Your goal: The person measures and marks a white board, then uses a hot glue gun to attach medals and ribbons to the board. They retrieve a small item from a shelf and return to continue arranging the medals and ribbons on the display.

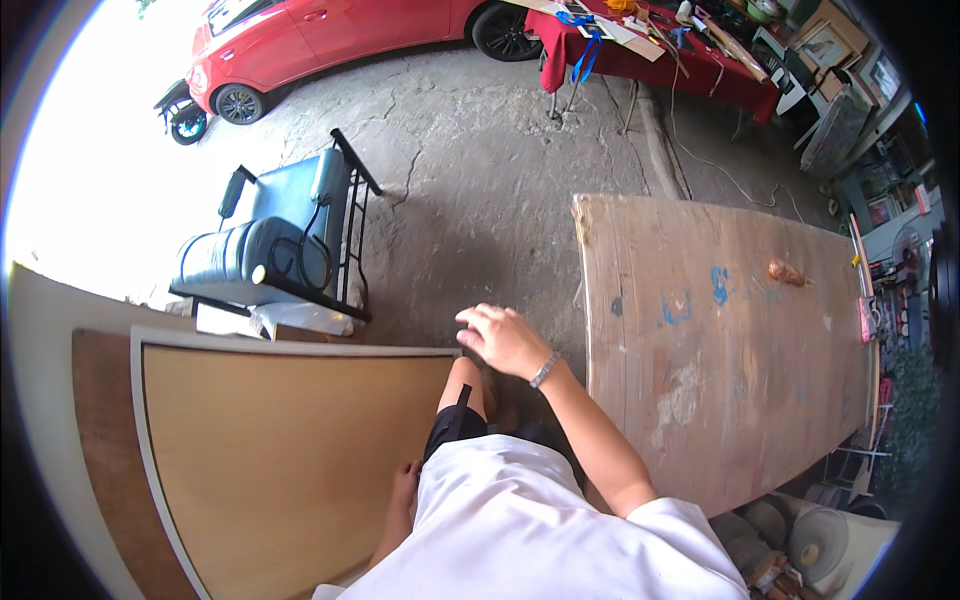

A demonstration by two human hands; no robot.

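My right hand (505,340) is raised in front of me, over the gap between the panel and the worktable. Its fingers are loosely apart and bent, with nothing between them, and a band circles the wrist. Down by my dark shorts hangs my left hand (407,482), close to the framed panel; its fingers are mostly hidden. The tan panel (290,450) has a pale grey frame and lies to my left. To my right is the worn wooden worktable (700,400), marked with blue paint and carrying an orange-brown lump (788,272).
A blue padded armchair (255,255) with a black metal frame stands ahead left on cracked concrete (440,150). Farther off are a red car (350,35) and a cluttered table with a red cloth (640,60). A cable (720,165) trails across the floor.
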